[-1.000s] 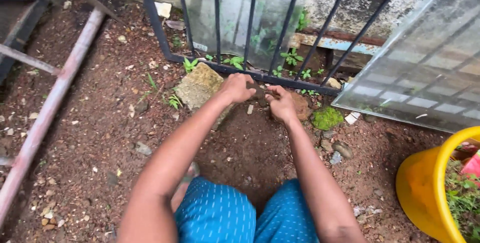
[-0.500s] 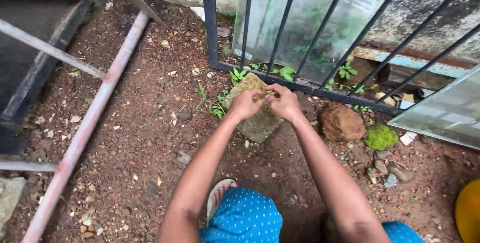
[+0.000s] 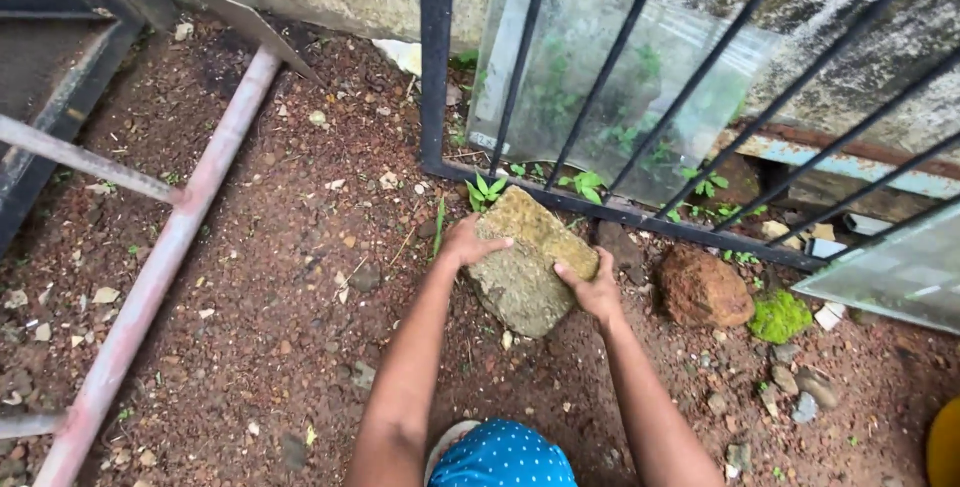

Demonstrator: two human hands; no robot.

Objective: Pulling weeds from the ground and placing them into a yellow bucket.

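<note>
Both hands, pinching together above the mossy stone block (image 3: 528, 259) half a second back, have now spread: left hand (image 3: 468, 243) grasping its 9 o'clock edge, right hand (image 3: 594, 290) its 3 o'clock edge, so the block looks ready to shift.

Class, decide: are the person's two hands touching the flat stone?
Touching. The head view shows the left hand and right hand gripping opposite edges of the stone.

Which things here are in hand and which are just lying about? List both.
In hand:
left hand, on one side of the stone
right hand, on the other side
stone, gripped between both hands

Lying about:
red rock
moss clump
glass pane behind the black grille
pink pipe
pebbles
</note>
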